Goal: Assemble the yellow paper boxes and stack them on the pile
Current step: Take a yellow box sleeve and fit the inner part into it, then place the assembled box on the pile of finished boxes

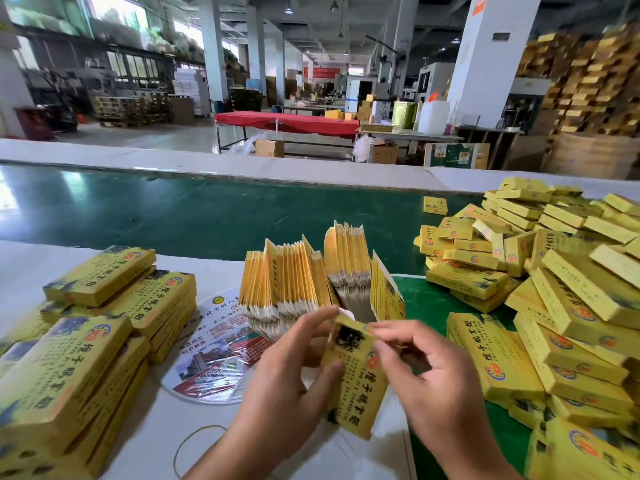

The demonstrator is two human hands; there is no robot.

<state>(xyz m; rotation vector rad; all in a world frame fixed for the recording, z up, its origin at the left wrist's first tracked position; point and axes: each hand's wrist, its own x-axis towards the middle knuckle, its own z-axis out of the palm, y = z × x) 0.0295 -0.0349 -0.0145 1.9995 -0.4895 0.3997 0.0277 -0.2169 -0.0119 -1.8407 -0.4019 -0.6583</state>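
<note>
Yellow paper box (356, 375) gripped by left hand (287, 382); right hand (426, 372) pinches top flap; pile (554, 306) at right.

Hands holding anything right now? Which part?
Yes: one yellow box. Left hand grips its left side; right hand pinches its top end.

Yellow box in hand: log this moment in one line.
left hand: grips yellow box | right hand: pinches top flap | pile: at right

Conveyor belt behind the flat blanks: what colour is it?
Dark green, glossy, on the conveyor belt; head view shows it best.
</note>
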